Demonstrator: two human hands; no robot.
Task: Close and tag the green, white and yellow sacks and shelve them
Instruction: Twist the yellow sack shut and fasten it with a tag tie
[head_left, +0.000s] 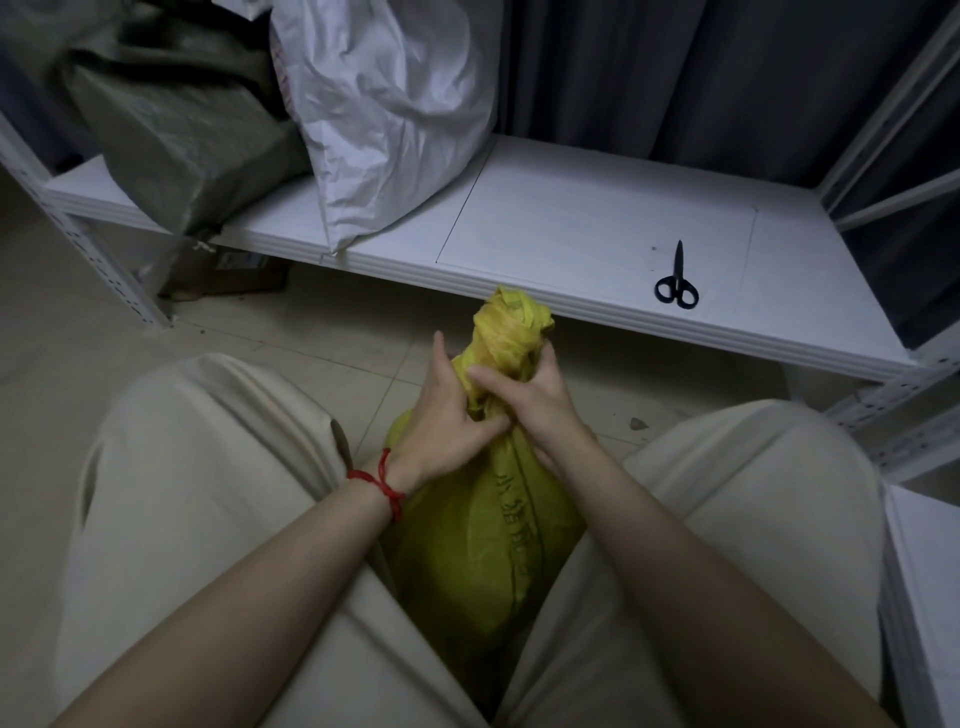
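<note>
A yellow sack stands on the floor between my knees, its top twisted into a bunched neck. My right hand grips that neck just under the bunch. My left hand holds the neck from the left side, fingers wrapped around it, a red string on the wrist. On the white shelf ahead lie a green sack at far left and a white sack leaning beside it. No tag is visible on the yellow sack.
Black scissors lie on the shelf's right half. A cardboard box sits on the tiled floor under the shelf. Dark curtains hang behind. Another white shelf edge shows at the right.
</note>
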